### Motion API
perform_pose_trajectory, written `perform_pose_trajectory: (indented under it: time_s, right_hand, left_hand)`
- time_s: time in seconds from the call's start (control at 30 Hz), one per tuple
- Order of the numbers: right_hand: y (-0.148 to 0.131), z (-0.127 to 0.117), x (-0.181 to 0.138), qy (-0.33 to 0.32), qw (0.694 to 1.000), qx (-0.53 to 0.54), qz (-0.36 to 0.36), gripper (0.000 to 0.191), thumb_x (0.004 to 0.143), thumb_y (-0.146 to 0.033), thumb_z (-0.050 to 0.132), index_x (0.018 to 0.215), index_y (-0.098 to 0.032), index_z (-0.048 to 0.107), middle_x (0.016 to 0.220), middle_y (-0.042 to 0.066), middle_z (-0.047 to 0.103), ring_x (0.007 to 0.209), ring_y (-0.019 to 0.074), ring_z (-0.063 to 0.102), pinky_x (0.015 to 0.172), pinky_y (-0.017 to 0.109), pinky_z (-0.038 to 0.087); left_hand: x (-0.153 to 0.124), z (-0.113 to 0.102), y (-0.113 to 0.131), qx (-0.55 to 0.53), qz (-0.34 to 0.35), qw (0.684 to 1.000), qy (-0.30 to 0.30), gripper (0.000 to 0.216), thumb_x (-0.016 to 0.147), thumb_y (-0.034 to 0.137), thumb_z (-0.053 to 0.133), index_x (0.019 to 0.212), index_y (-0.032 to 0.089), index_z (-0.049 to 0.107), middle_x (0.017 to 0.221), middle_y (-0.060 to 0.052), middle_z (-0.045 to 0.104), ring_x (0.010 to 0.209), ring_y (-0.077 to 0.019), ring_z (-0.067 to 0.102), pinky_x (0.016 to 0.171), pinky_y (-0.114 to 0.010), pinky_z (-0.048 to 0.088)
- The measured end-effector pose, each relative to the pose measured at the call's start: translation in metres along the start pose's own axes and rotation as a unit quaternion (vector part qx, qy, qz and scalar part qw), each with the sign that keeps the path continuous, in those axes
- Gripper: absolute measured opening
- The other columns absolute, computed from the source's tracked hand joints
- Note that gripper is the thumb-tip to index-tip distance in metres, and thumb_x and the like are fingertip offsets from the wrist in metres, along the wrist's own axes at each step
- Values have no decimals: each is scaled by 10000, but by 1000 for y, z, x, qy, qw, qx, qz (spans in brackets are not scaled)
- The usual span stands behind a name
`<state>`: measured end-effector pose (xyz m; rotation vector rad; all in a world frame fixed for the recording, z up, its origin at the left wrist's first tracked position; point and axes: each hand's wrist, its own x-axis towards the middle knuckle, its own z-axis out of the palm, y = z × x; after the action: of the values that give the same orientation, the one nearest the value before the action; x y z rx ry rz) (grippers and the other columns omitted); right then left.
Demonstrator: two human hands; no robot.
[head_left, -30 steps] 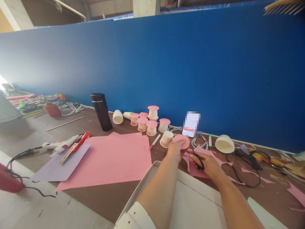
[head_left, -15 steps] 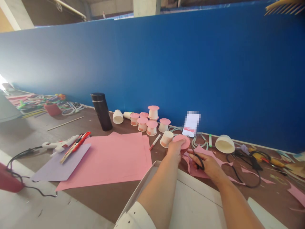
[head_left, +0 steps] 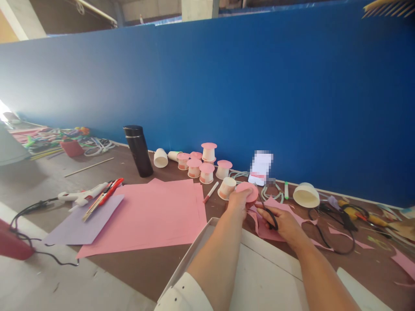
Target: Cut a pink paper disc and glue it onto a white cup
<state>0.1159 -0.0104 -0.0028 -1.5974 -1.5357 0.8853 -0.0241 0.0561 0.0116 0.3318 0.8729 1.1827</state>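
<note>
My left hand (head_left: pixel 239 202) grips a round pink paper disc (head_left: pixel 248 191); whether a cup sits under it is hard to make out. Black-handled scissors (head_left: pixel 271 219) are in my right hand (head_left: pixel 281 221), their blades up against the disc's right edge. Just left of the disc stands an uncovered upside-down paper cup (head_left: pixel 227 188). Behind it are several paper cups (head_left: pixel 206 174) topped with pink discs, one raised on another. Pink paper scraps (head_left: pixel 274 234) lie beneath and around my right hand.
Pink sheets (head_left: pixel 155 220) and a purple sheet (head_left: pixel 87 224) lie left, with a box cutter (head_left: pixel 105 196) and glue gun (head_left: pixel 82 196). A black bottle (head_left: pixel 139 151) stands behind. A phone (head_left: pixel 260 168) leans on the blue partition (head_left: pixel 259 86). A white box lid (head_left: pixel 266 272) sits before me.
Almost nothing differs. Both hands keep their places at the pink disc and scissors, and the view has shifted only very slightly.
</note>
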Motion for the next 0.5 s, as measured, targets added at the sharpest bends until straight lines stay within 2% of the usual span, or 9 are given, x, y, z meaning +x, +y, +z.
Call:
perform_pose_trajectory:
  time_s: [0.5]
  right_hand:
    - [-2,0,0,-2,1000,10,8,607,762,-587,681,1202,-173,740,539,-12,602,558,173,529,614,318,431]
  left_hand:
    - [1,0,-1,-12,-3,1000,0,218,778,91,687,985,104,618,903,-116,646,752,-208,654,635,-327,576]
